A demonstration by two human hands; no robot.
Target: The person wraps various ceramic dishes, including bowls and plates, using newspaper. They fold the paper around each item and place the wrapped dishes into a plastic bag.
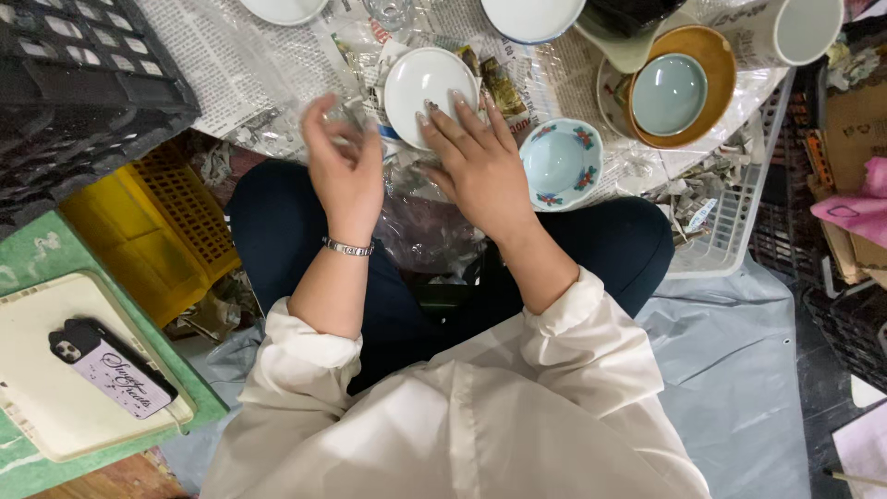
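I look down at my own lap as I sit on the floor in a cream long-sleeved top and dark trousers. My right hand (476, 162) lies flat, fingers spread, with its fingertips (442, 111) resting on the near edge of a small white saucer (425, 79). The saucer sits on newspaper (249, 65) covered with crinkled clear plastic wrap (420, 231), just in front of my knees. My left hand (344, 166) is raised just beside the saucer on its left, fingers loosely curled with the thumb and forefinger close together; I cannot tell whether they pinch a bit of the clear wrap. A silver bracelet (348, 247) circles that wrist. The two hands are apart, close on either side of the saucer's near rim.

Just right of my right hand stands a small pale blue bowl with red flowers on its scalloped rim (561, 162). Farther right, a light green bowl (668, 92) nests inside a brown bowl (711, 55), and a white mug (795, 28) lies on its side near the top edge. More white dishes are cut off at the top.

To my left are a black plastic crate (83, 83) and a yellow crate (157, 231). Near the lower left, a phone in a pale case (111, 365) lies on a cream tray (46, 388).
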